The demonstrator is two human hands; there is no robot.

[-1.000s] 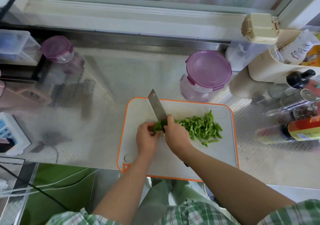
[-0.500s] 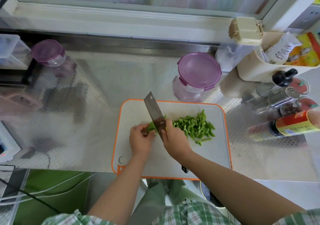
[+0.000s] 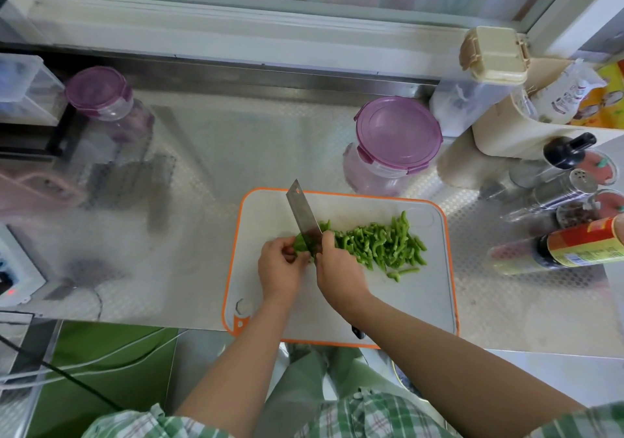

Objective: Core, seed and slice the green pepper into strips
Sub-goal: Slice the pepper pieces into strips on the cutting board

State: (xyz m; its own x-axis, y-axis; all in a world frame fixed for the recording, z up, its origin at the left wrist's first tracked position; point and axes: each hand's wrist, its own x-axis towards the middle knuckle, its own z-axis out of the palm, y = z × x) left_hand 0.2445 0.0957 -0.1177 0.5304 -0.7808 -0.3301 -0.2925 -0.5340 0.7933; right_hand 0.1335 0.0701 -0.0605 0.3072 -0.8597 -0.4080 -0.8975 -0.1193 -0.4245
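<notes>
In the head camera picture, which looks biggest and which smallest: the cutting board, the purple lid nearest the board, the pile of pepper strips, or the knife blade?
1. Cutting board, by far.
2. Purple lid and pile of pepper strips: they look about alike, so no ranking.
3. Knife blade, counting the part that shows.

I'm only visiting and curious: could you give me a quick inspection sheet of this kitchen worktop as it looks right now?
Surface: steel counter; white cutting board with an orange rim at its front edge.
Job's things: uncut pepper piece left of the knife; pile of cut strips right of the blade.
Clutter: purple-lidded jar behind the board, second jar far left; sauce bottle and shaker at right.
Hands: left hand holds the pepper piece; right hand grips the knife.
Cables: white and black cables below the counter, lower left.
Surroundings: window frame behind the counter.
</notes>
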